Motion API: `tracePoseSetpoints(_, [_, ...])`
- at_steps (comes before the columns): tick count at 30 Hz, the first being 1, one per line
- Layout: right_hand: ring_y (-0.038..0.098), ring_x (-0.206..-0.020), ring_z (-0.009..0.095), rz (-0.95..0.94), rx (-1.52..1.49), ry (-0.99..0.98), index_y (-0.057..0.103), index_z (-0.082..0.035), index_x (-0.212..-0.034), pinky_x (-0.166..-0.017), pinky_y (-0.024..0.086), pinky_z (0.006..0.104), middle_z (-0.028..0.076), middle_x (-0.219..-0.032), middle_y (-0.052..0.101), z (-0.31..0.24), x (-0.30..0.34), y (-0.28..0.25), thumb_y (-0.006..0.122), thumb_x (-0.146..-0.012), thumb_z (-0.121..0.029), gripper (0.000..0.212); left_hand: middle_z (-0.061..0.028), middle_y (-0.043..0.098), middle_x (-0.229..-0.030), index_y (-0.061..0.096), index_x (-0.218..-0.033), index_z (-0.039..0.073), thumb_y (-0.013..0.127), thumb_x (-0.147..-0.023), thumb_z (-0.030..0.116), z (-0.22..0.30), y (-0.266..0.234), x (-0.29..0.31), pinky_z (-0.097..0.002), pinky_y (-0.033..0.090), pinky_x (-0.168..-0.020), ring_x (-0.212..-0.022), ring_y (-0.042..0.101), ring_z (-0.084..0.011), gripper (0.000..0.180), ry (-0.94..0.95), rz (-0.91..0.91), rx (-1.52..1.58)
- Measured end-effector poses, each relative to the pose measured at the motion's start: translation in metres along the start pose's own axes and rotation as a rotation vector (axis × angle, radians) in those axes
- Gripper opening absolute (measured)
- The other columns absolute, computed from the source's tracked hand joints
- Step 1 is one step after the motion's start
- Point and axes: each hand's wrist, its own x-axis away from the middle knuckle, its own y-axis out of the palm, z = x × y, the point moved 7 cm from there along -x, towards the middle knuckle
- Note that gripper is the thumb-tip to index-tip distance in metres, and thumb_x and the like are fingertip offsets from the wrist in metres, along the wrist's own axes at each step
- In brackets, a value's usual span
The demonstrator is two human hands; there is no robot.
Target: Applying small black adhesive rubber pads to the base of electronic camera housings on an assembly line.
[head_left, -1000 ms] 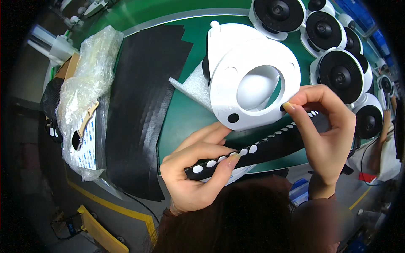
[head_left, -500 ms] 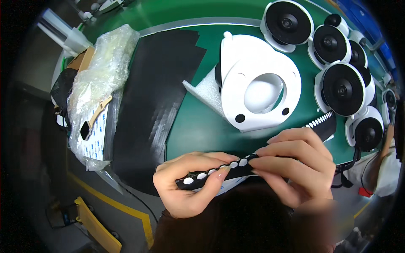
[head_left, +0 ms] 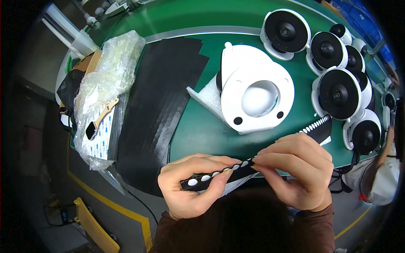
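Head view: left hand (head_left: 192,185) and right hand (head_left: 295,170) both pinch a black strip (head_left: 253,162) carrying a row of white round pads (head_left: 193,182), held near the green table's (head_left: 194,130) near edge, just before the white round housing (head_left: 253,99).

A strip of pads (head_left: 253,162) spans both hands at the table's (head_left: 202,130) near edge, behind it an upturned housing (head_left: 255,99) (more units (head_left: 337,92) rightward), a mat (head_left: 160,97) and bagged parts (head_left: 105,84) left.
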Motion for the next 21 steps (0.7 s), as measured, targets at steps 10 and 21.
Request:
tracePoseSetpoints(10, [0.056, -0.06, 0.019, -0.028, 0.066, -0.012, 0.061, -0.004, -0.072, -0.052, 0.046, 0.0269, 0.005, -0.07, 0.057, -0.005, -0.004, -0.001, 0.068, -0.055, 0.001, 0.019, -0.0189, 0.066, -0.081, 0.061, -0.071, -0.006, 0.062, -0.067, -0.009, -0.004, 0.0, 0.001, -0.0249, 0.049, -0.068, -0.073, 0.065, -0.0182, 0.005, -0.061, 0.028, 0.081])
tracePoseSetpoints(21, [0.058, -0.084, 0.015, 0.14, -0.225, 0.484, 0.058, 0.004, -0.087, -0.079, 0.045, 0.0259, 0.013, -0.092, 0.061, 0.069, -0.022, -0.035, 0.055, -0.082, -0.001, 0.007, -0.0304, 0.049, -0.118, 0.063, -0.07, -0.004, 0.064, -0.061, -0.006, -0.006, 0.003, -0.013, -0.0346, 0.051, -0.077, -0.103, 0.057, -0.0313, 0.01, 0.162, 0.017, -0.027])
